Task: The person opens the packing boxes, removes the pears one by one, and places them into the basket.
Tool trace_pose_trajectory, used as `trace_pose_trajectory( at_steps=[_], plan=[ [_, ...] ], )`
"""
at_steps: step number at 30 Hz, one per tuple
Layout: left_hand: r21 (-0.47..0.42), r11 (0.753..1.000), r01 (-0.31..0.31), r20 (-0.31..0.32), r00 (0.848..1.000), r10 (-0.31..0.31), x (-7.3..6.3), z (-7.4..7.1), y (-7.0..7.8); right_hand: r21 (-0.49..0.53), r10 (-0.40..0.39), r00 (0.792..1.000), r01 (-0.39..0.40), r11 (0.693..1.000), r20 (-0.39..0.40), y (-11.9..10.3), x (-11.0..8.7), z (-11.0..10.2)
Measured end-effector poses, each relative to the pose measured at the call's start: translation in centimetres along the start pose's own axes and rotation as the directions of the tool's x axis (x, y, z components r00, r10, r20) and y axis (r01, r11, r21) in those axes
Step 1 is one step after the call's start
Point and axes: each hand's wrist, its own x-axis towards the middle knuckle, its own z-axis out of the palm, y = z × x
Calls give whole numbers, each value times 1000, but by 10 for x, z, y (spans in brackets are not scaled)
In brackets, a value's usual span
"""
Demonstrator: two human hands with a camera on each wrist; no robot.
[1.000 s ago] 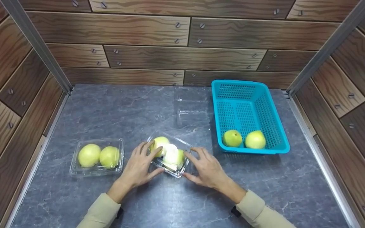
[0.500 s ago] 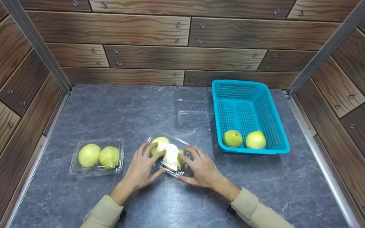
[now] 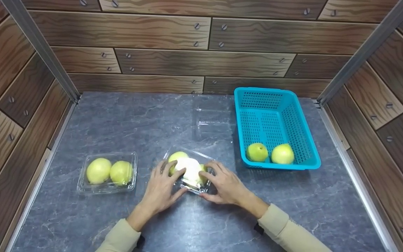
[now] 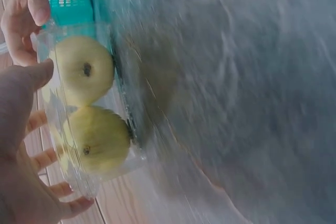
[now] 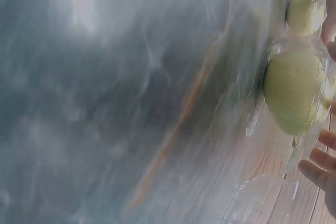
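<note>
Yellow-green pears [image 3: 187, 168] show through the clear plastic box [image 3: 201, 189] between the hands — a turquoise perforated basket [image 3: 275, 119] beyond the right one — on grey, white-veined marble-patterned tabletop [image 3: 117, 119].

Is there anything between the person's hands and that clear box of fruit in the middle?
Nothing visible. The left hand and right hand already grip the clear plastic box from either side, fingers on its lid over the yellow-green fruit inside.

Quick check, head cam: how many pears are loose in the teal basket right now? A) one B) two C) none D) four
B: two pears sit side by side at the near end of the teal basket; the other pears are in clear plastic boxes on the table.
</note>
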Motion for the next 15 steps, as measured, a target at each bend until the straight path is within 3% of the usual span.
trace_pose_trajectory(
  at_steps=[15],
  plan=[
    [29,999,46,-39,998,-45,-2,5,18,-26,-91,996,91,996,19,23,-2,-7]
  ],
)
